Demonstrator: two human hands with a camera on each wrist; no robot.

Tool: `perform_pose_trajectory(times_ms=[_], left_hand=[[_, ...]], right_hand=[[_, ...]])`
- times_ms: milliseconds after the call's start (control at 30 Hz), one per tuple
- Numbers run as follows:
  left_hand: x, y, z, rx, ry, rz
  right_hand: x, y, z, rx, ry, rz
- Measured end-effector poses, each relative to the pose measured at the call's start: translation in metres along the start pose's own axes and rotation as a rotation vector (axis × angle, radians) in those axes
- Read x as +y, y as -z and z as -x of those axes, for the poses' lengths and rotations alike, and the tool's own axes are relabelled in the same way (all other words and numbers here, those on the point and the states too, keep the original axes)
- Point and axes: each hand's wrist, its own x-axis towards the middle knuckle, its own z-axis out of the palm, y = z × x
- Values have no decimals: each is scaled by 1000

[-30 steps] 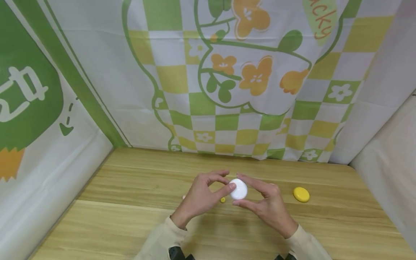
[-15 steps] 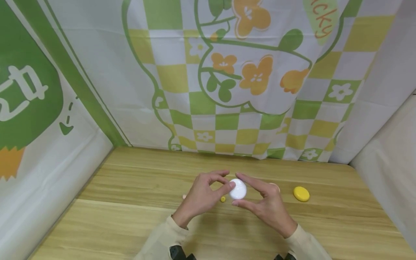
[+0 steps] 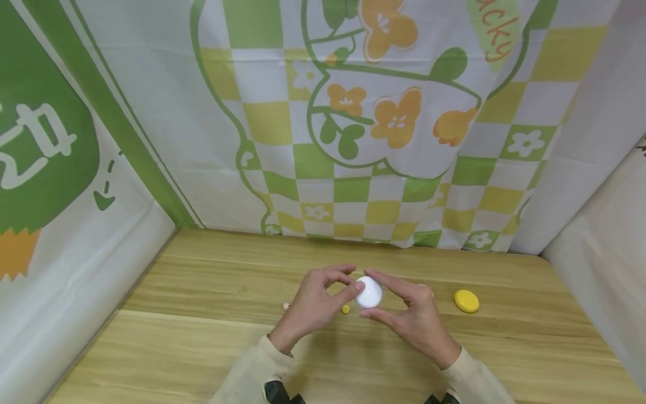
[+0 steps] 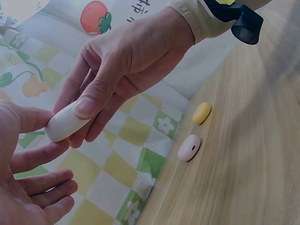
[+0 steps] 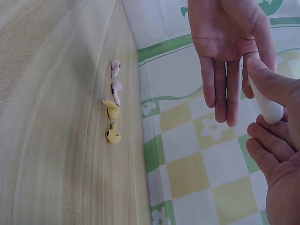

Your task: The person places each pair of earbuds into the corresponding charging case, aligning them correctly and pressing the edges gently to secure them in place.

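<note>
A glossy white rounded earbud case (image 3: 370,292) is held above the table between both hands. My left hand (image 3: 315,303) pinches its left side, the thumb lying on the face. On the other side my right hand (image 3: 421,317) grips its edge between thumb and index finger. In the left wrist view the white case (image 4: 65,124) appears edge-on and looks closed. Underneath the hands, the right wrist view has two pink earbuds (image 5: 116,90) and two yellow earbuds (image 5: 113,135) in a row on the table.
To the right on the wooden table (image 3: 202,359) lie a yellow case (image 3: 466,301) and a pink case (image 4: 189,147), the pink one mostly hidden behind my right hand in the head view. A printed checkered cloth (image 3: 348,213) hangs along the back edge.
</note>
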Motion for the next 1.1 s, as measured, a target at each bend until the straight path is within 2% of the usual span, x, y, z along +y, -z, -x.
perform_pose_trajectory(times_ms=[233,467,567,700,867,1100], left_hand=[[-1,0,1,-10,8,18],[-5,0,0,-20,16,11],[-6,1,0,-24,14,10],[-8,1,0,-28,10,4],[-11,1,-1,-33,6,-8],[-14,0,-1,-36,13,-20]], right_hand=[[-1,0,0,-2,-27,3],[0,-1,-1,19,11,32],[1,-1,-2,22,31,84],[3,-1,-2,23,97,194],[2,0,-1,-24,107,295],[2,-2,1,-113,55,294]])
